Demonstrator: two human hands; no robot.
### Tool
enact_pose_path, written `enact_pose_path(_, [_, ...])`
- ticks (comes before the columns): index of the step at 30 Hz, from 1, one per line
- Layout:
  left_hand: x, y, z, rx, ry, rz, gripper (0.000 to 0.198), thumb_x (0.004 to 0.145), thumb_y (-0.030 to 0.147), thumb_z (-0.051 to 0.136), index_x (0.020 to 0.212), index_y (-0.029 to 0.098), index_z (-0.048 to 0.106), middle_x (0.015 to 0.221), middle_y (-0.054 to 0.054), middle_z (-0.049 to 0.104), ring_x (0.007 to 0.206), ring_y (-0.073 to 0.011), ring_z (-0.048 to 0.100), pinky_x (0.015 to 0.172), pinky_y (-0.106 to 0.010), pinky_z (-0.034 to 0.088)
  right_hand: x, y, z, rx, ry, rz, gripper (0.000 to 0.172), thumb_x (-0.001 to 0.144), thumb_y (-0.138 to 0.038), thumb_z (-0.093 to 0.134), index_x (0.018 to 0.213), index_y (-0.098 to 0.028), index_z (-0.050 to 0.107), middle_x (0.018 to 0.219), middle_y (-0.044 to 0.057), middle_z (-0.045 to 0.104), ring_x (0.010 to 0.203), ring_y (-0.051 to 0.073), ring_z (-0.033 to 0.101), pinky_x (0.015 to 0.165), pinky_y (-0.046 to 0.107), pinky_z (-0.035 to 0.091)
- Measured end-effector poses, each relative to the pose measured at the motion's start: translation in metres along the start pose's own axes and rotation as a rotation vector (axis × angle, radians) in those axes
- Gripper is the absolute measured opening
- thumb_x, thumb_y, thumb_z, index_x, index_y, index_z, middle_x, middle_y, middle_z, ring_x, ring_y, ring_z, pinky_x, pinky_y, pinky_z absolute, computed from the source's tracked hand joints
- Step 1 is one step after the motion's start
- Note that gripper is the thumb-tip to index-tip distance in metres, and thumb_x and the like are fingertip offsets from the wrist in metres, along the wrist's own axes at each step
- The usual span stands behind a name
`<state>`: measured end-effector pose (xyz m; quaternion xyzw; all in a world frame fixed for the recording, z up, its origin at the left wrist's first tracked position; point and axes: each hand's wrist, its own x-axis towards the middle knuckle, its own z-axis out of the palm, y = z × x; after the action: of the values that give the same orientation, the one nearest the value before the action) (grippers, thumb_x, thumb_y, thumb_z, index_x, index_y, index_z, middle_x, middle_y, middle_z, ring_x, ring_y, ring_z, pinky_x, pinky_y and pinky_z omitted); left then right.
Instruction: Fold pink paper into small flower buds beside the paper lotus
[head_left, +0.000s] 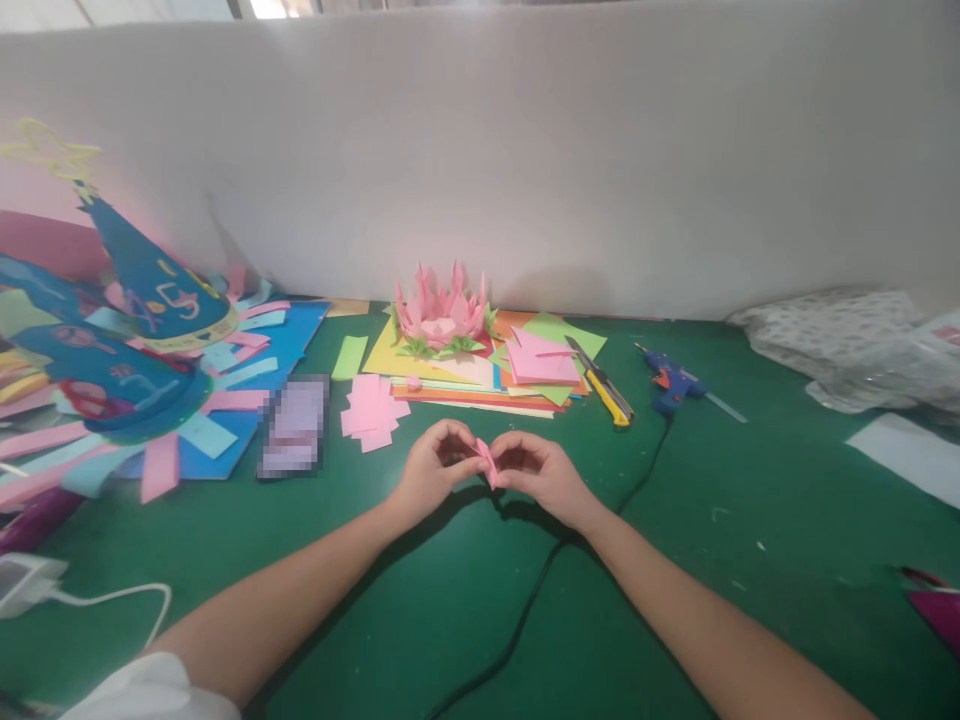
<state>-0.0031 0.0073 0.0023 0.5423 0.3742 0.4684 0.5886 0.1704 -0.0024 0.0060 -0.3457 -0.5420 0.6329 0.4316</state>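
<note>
My left hand [431,465] and my right hand [541,472] meet at the middle of the green table [750,560], both pinched on a small folded pink paper piece [487,462] held between their fingertips. Just behind the hands lies a small heap of pink paper squares [371,410]. Farther back, a finished pink paper lotus [442,315] with green leaves rests on a stack of coloured paper sheets [480,375], with more pink squares [540,360] on top.
A yellow utility knife [604,385] and a blue glue gun [673,385] lie at the back right, its black cord [525,610] running under my right arm. Blue paper cone hats [150,275] and paper strips crowd the left. A white charger [26,582] sits front left; plastic bags [847,340] far right.
</note>
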Motion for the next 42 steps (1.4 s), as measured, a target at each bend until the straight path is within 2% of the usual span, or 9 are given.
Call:
enact_pose_path(4, [0.0001,0.0008,0.0003,-0.020,-0.001,-0.046,0.035,0.061,0.025,0.075,0.084,0.016,0.050,0.076,0.000,0.057,0.068,-0.0104,0.056,0.069,-0.027,0.047,0.0006,-0.0001,0.0005,-0.001,0.004,-0.003,0.028,0.060,-0.028,0.078,0.081,-0.018,0.062,0.076,0.000,0.062,0.068,0.012,0.060,0.067,0.027,0.051])
enact_pose_path(10, [0.0003,0.0006,-0.0002,-0.027,-0.017,-0.013,0.031,0.062,0.025,0.073,0.078,0.017,0.048,0.078,0.000,0.056,0.071,-0.0114,0.056,0.068,-0.027,0.046,-0.0003,-0.0009,0.0003,0.001,-0.006,0.002,0.027,0.061,-0.027,0.077,0.082,-0.018,0.061,0.076,0.000,0.063,0.069,0.012,0.060,0.068,0.028,0.051])
enact_pose_path(14, [-0.0002,0.0008,-0.0012,0.114,0.011,0.026,0.028,0.064,0.028,0.072,0.067,0.016,0.047,0.075,0.001,0.054,0.070,-0.0102,0.053,0.067,-0.024,0.044,-0.0002,-0.0025,0.0010,-0.022,0.011,0.009,0.028,0.061,-0.030,0.077,0.081,-0.018,0.062,0.075,0.000,0.063,0.068,0.013,0.060,0.069,0.029,0.052])
enact_pose_path(19, [-0.0015,0.0003,-0.0013,0.181,-0.007,-0.030,0.021,0.070,0.033,0.066,0.076,0.015,0.058,0.074,-0.001,0.058,0.069,-0.0112,0.053,0.067,-0.025,0.044,0.0013,-0.0019,0.0001,-0.045,0.048,-0.003,0.026,0.063,-0.032,0.075,0.082,-0.018,0.064,0.082,0.002,0.066,0.072,0.014,0.061,0.072,0.031,0.052])
enact_pose_path(22, [-0.0014,0.0007,-0.0009,0.130,0.017,-0.062,0.022,0.069,0.034,0.067,0.077,0.015,0.061,0.079,-0.003,0.062,0.074,-0.0134,0.056,0.070,-0.027,0.046,0.0017,-0.0017,-0.0004,-0.066,0.068,0.004,0.024,0.064,-0.032,0.074,0.083,-0.018,0.066,0.088,0.003,0.068,0.076,0.015,0.062,0.076,0.032,0.051])
enact_pose_path(27, [-0.0020,0.0041,0.0011,0.036,0.007,-0.161,0.024,0.069,0.035,0.067,0.079,0.014,0.060,0.068,0.000,0.062,0.064,-0.0117,0.057,0.067,-0.027,0.047,0.0013,-0.0049,0.0006,-0.080,0.088,0.024,0.021,0.066,-0.030,0.073,0.083,-0.019,0.069,0.082,0.002,0.069,0.074,0.015,0.063,0.076,0.032,0.050])
enact_pose_path(31, [-0.0031,0.0057,0.0032,0.014,-0.002,-0.158,0.025,0.071,0.036,0.065,0.082,0.014,0.057,0.068,0.000,0.061,0.064,-0.0109,0.057,0.065,-0.026,0.047,0.0013,-0.0051,0.0005,-0.063,0.080,0.019,0.022,0.067,-0.030,0.072,0.085,-0.019,0.068,0.080,0.001,0.069,0.072,0.015,0.063,0.074,0.031,0.051])
enact_pose_path(42, [-0.0013,0.0016,0.0039,-0.034,0.008,-0.048,0.023,0.074,0.029,0.063,0.086,0.017,0.048,0.077,0.002,0.052,0.066,-0.0077,0.053,0.065,-0.022,0.044,0.0021,-0.0035,0.0019,-0.111,0.025,-0.024,0.027,0.072,-0.030,0.069,0.096,-0.019,0.066,0.090,0.004,0.067,0.079,0.015,0.061,0.077,0.031,0.050])
